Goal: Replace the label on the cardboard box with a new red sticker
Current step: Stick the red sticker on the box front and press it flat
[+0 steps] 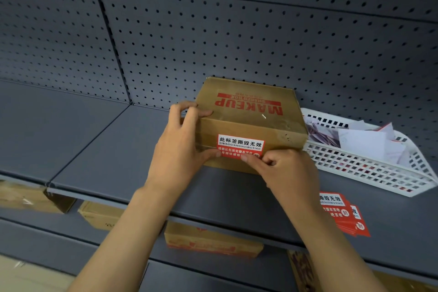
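Cardboard box [248, 121] sits on the grey shelf [99, 144], toward the back against the pegboard wall [237, 31], lid print "MAKEUP" reading upside down to the wearer. White mesh basket [369, 168] of paper scraps touches the box's right side. Stack of spare red stickers [343, 214] lies near the shelf's front edge, right of the box.

Red sticker [240, 146] is on the box's front face, flat along its upper part.

Left hand [180, 147]: wrapped on the box's left front corner, fingers over the top edge, thumb at the sticker's lower left corner. Steadying grip.

Right hand [282, 168]: fingers curled close, tips pinched at the sticker's bottom edge. Whether an edge is lifted between them cannot be told; the fingers cover it.

Step, as judged: either picking the old label's lower edge loose or pressing a fresh one down. The frame does not settle which. If peeling, the next move wants a slow pull upward along the face with the left hand bracing the box against the shelf, so the sticker comes off whole.
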Demonstrator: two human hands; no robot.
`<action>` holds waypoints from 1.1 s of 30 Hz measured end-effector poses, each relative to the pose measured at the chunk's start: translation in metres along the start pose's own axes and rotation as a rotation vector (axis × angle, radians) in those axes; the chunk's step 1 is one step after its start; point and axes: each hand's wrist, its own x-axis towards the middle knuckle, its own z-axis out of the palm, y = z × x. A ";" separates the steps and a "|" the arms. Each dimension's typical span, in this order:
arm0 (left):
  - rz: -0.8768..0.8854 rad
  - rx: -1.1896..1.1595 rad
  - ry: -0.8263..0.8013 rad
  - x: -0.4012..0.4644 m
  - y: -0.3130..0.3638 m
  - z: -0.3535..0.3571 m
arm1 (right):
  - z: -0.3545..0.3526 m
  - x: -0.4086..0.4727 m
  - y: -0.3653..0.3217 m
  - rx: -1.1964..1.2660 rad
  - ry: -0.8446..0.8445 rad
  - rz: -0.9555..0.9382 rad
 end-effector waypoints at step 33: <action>0.010 -0.124 -0.048 0.001 -0.010 0.006 | -0.018 -0.017 0.036 -0.018 0.039 0.058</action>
